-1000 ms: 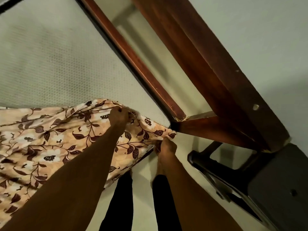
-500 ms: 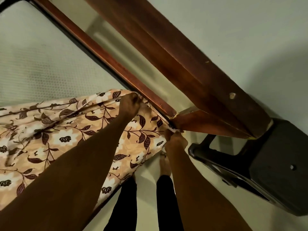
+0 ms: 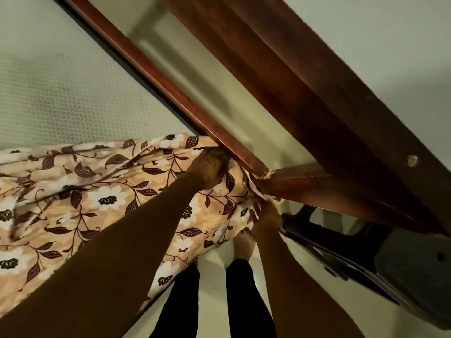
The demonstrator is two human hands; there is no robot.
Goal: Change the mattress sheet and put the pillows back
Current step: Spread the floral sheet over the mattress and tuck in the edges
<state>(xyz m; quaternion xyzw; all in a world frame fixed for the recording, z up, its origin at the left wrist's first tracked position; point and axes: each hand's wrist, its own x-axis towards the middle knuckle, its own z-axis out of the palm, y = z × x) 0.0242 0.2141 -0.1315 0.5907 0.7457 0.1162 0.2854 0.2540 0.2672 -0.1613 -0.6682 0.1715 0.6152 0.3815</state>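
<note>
A tan floral sheet [image 3: 80, 203] with brown leaves covers the near corner of the pale dotted mattress [image 3: 61, 98]. My left hand [image 3: 211, 167] grips the sheet's edge against the inner wooden rail [image 3: 170, 89] at the corner. Lower down, my right hand [image 3: 264, 213] pinches the sheet's corner at the mattress side, just below the joint of the bed frame. The far part of the mattress lies bare. No pillows are in view.
A wide dark wooden headboard [image 3: 305, 89] runs diagonally at the right, in front of a pale wall. A black plastic chair [image 3: 390, 272] stands close to the right of my legs and bare foot [image 3: 244, 242] on the pale floor.
Both hands have carried the sheet toward the bed's corner. The left hand moved up to the wooden rail; the right hand rose to the frame joint. The sheet now covers the corner.
</note>
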